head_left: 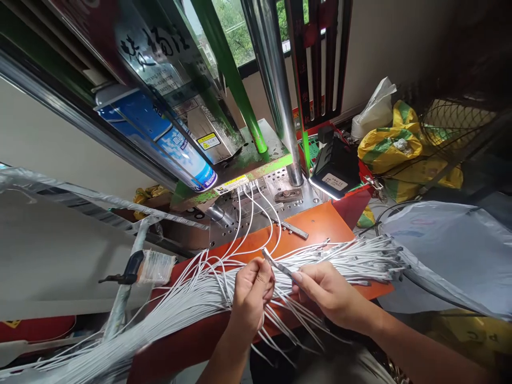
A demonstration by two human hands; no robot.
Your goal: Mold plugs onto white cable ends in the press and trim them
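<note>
My right hand point(326, 290) pinches a narrow grey metal strip point(285, 270) between thumb and fingers. The strip slants up and left to my left hand point(254, 288), whose fingers are closed at its far end; what sits inside them is hidden. Beneath both hands lies a thick bundle of white cables point(192, 298) with metal-tipped ends at the right. Behind the hands, a slotted metal bar point(294, 229) rests on the orange work surface point(324, 218). Several white cables run from the bundle into the press's metal mould point(250, 186).
A green press with steel columns point(276, 90) stands in front. A blue spray can point(160, 141) leans at its left and a lit black lamp point(336, 168) at its right. Left is a taped clamp point(138, 266); yellow bags point(394, 141) and a white sack point(452, 245) stand right.
</note>
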